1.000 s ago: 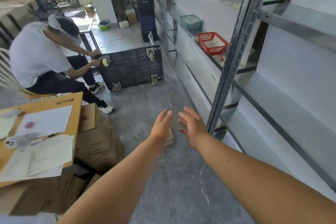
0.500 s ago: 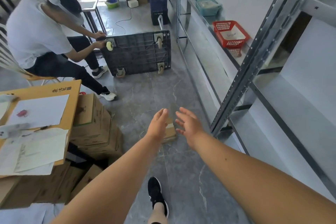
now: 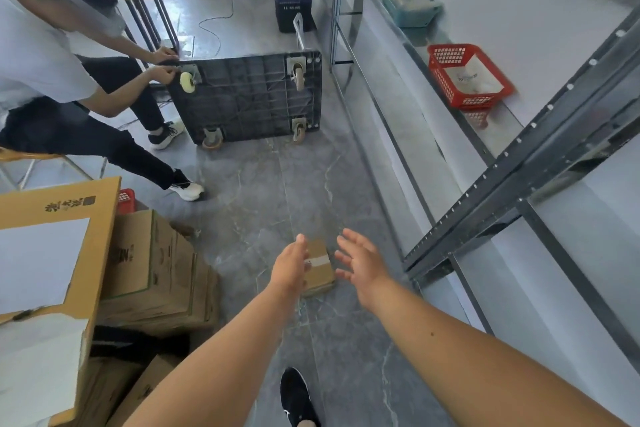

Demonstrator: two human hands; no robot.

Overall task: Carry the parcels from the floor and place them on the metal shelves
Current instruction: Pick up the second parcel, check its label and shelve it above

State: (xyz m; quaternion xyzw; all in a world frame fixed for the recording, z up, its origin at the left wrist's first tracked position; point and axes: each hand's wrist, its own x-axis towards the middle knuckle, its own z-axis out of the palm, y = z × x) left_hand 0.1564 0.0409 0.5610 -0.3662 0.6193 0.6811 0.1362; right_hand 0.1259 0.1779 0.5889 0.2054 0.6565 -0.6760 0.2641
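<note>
A small brown cardboard parcel (image 3: 319, 267) with a white tape strip lies on the grey floor by the foot of the metal shelves (image 3: 485, 191). My left hand (image 3: 291, 263) hovers over its left side, fingers apart, and hides that edge. My right hand (image 3: 362, 262) is spread open just right of the parcel, apart from it. Both arms stretch forward and neither hand holds anything. The shelf boards run along the right side of the view.
Stacked cardboard boxes (image 3: 156, 270) stand at the left, a large carton with papers (image 3: 52, 253) in front of them. A seated person (image 3: 52, 73) works on an upturned wheeled trolley (image 3: 249, 97). A red basket (image 3: 467, 76) and a teal basket (image 3: 410, 5) sit on the shelf. My shoe (image 3: 296, 395) shows below.
The view has tilted down and moved forward. Both hands have come lower and closer to the parcel, which now shows between them. My shoe has entered at the bottom.
</note>
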